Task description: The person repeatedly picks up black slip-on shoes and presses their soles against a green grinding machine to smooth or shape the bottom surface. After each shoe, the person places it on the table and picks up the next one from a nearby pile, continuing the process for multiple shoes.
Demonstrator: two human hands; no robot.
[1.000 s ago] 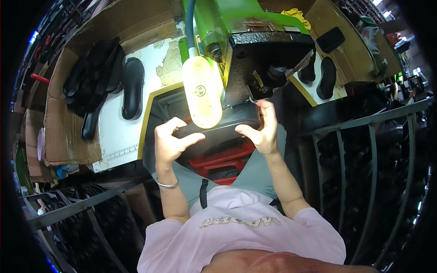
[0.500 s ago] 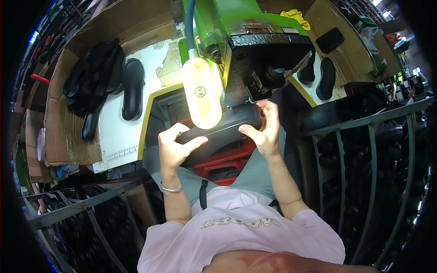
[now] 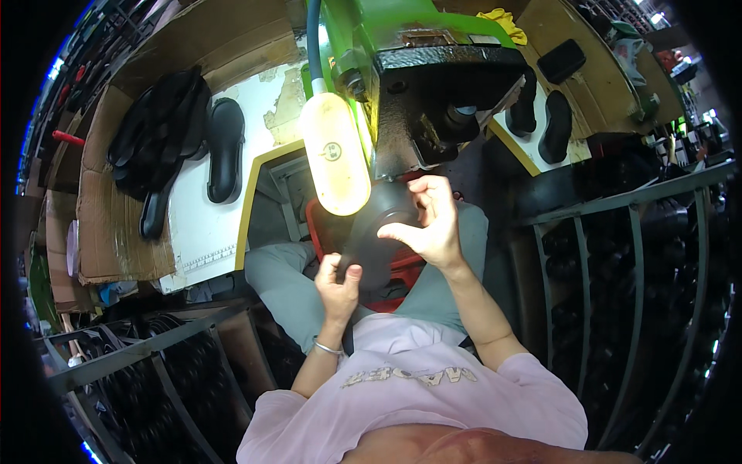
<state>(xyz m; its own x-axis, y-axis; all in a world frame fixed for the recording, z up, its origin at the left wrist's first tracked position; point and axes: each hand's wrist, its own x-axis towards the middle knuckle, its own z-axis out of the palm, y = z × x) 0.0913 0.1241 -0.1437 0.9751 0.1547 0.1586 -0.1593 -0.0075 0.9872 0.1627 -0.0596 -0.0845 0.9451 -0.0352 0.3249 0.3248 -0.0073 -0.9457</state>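
Note:
Between my hands is a black shoe sole (image 3: 377, 251), slightly blurred and slanting from lower left to upper right. My left hand (image 3: 338, 292) closes on its near end, thumb uppermost. My right hand (image 3: 434, 226) grips the far end, with thumb and fingers curled at its edge. That far end sits just under the dark head (image 3: 444, 108) of a green machine (image 3: 371, 23), close to its lower tip; contact there cannot be made out. A lit yellowish lamp (image 3: 336, 158) hangs beside the head and covers some of the space left of the sole.
On the white tabletop (image 3: 197, 232) at left lie a black sole (image 3: 226, 151) and a heap of black straps (image 3: 158, 139), within cardboard walls (image 3: 108, 240). More black soles (image 3: 555, 127) lie at right. Metal racks (image 3: 587, 263) flank both sides; a red stool (image 3: 406, 271) shows below.
The sole has turned from nearly level to steeply slanted. My left hand has moved down and right toward my body; my right hand has shifted slightly left. Both still hold the sole.

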